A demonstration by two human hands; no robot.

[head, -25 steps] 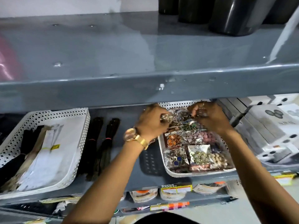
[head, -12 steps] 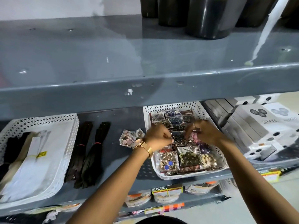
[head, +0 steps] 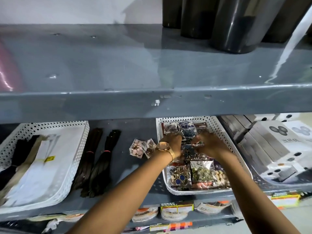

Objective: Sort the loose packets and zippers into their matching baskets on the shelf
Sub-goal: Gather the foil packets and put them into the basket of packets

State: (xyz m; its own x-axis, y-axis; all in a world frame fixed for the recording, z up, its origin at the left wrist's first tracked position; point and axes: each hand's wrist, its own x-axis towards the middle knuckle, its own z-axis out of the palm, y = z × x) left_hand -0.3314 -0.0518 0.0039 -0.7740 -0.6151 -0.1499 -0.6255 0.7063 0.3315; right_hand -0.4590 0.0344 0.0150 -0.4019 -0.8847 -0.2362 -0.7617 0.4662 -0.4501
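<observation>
1. The grey shelf carries two white baskets, with grey boxes at far right.
2. The left basket holds pale and dark zippers.
3. The right basket is full of clear packets of buttons.
4. Two dark zipper bundles lie on the shelf between the baskets.
5. Both hands are in the right basket: the left hand, wearing a watch, and the right hand pinch a packet between them.
6. Loose packets lie on the shelf just left of the left wrist.
</observation>
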